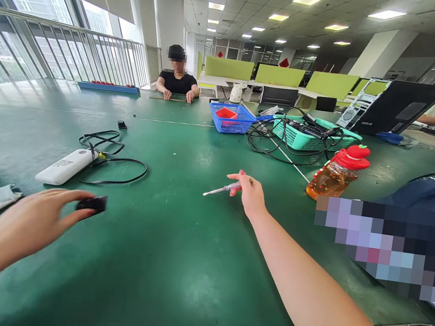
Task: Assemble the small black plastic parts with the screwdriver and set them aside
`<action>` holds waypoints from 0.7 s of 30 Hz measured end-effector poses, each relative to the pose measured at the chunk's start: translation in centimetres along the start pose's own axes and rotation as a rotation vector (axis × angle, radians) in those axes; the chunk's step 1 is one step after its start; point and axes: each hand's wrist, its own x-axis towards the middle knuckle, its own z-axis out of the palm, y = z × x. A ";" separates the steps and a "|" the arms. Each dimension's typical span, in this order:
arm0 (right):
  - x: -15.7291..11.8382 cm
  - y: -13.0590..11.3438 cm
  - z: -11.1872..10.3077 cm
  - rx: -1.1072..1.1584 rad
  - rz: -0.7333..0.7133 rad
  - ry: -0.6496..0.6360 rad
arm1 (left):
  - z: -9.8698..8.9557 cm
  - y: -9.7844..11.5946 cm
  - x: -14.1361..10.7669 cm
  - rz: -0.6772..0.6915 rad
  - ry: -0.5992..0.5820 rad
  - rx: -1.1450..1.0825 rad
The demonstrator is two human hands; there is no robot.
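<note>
Okay, left hand [38, 216]: pinching a small black blocky piece [92, 204] between thumb and fingers, over the left part of the green tabletop [171, 264]. Right hand [252, 195]: pinching a slim screwdriver with clear handle and metal shaft [219, 191], near mid-tabletop, tip pointing left; can't tell if the tip touches the surface. Just beyond the left hand: white rectangular power bank [66, 166], thin black cable [129, 160] looped beside it, small black connector [122, 125] farther out. Right of the right hand: clear red-lidded bottle of amber liquid [330, 179], then a dark navy fabric bag [431, 196], part pixelated. Farther out: blue plastic basket [235, 129] with a red tray [226, 113] inside, near a teal plastic basket [305, 143] heaped with black cables, some spilling onto the tabletop. Far edge: person in a black top [178, 83], both forearms forward on the tabletop
</note>
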 end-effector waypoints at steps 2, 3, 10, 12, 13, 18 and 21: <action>-0.5 -0.4 0.4 -0.082 -0.040 -0.061 | -0.5 5.8 1.5 0.134 -0.024 -0.055; -0.7 -0.6 0.7 -0.135 -0.085 -0.095 | -0.4 8.5 2.4 0.181 -0.016 -0.071; -2.3 -2.3 2.1 -0.560 -0.593 -0.101 | 3.9 19.4 8.0 0.412 -0.016 -0.112; -2.5 -2.7 2.1 -0.597 -0.691 -0.069 | 4.9 20.7 8.9 0.417 0.001 -0.130; -2.6 -2.8 2.0 -0.593 -0.729 -0.059 | 5.4 21.1 9.3 0.414 0.009 -0.147; -2.9 -3.1 1.8 -0.539 -0.799 -0.069 | 7.7 20.9 10.0 0.403 0.014 -0.318; -3.1 -3.2 2.0 -0.529 -0.806 -0.095 | 8.6 20.3 10.2 0.410 -0.003 -0.412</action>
